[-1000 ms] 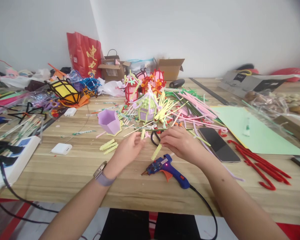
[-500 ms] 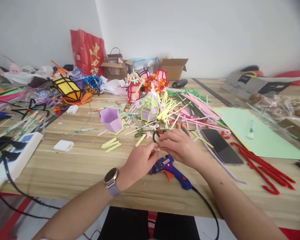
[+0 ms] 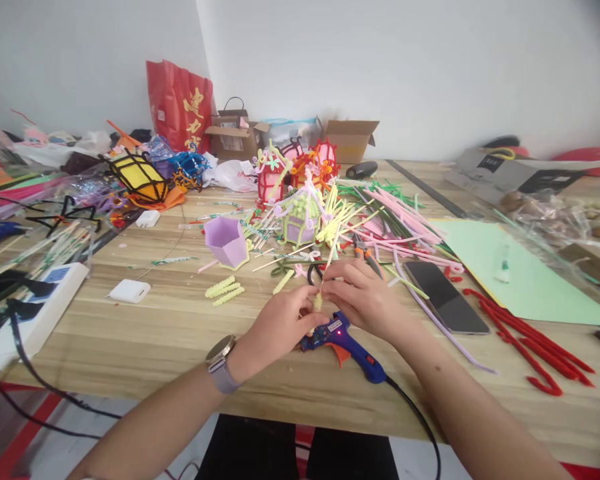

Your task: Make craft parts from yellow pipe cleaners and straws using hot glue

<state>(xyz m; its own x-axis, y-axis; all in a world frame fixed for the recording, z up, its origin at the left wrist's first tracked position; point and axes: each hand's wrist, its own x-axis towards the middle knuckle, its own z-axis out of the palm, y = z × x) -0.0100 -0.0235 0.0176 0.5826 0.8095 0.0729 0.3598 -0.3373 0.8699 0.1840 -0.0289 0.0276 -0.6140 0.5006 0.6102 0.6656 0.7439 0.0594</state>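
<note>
My left hand (image 3: 284, 320), with a watch on its wrist, pinches a small pale yellow piece (image 3: 318, 302) between thumb and fingers. Close against it, my right hand (image 3: 360, 291) has its bent fingertips pressed together at the top of that piece, by a thin stick-like end. Just below both hands lies a blue glue gun (image 3: 353, 345) with a red light lit. Left of my left hand are several yellow twisted pieces (image 3: 224, 291) and a lilac hexagonal cup (image 3: 226, 241). A yellow and lilac lantern (image 3: 300, 223) stands beyond my fingers.
Orange-handled pliers (image 3: 367, 253), a black phone (image 3: 447, 297) and red fuzzy stems (image 3: 530, 340) lie to the right. Pink stems (image 3: 405, 213) are heaped behind. A white power strip (image 3: 40, 310) sits at the left. The glue gun's black cord (image 3: 417, 413) hangs over the front edge.
The pale yellow piece now shows upright between my hands. My left fingers have opened slightly around it, and my right fingertips have shifted a little. The view has moved slightly.
</note>
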